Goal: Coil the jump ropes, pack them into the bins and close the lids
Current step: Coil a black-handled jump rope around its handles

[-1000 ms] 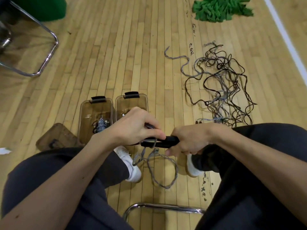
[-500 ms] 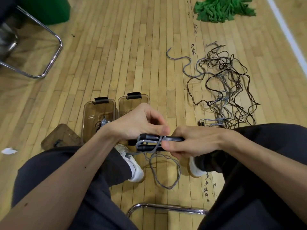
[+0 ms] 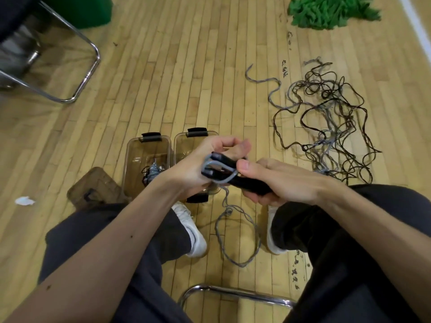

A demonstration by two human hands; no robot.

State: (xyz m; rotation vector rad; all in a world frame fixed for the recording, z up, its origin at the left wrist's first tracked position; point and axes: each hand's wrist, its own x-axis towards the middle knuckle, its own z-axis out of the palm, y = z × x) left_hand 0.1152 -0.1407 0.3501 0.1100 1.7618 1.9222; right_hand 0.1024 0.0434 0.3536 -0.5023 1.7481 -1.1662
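Observation:
My right hand grips the two black handles of a grey jump rope, held side by side above my knees. My left hand holds the grey cord where it loops round the handles' left end. The rest of that cord hangs to the floor between my shoes. Two clear brown bins stand open on the floor: the left bin holds a coiled rope, and the right bin is mostly hidden behind my left hand. A tangle of black and grey ropes lies to the right.
A brown lid lies left of the bins. Chrome chair frames stand at the upper left and under me. A green cloth heap lies at the top right, and a white scrap at the left.
The handles have tilted and risen a little. My left hand has brought the grey cord round the handles' left end, where a loop now shows. The camera has shifted slightly.

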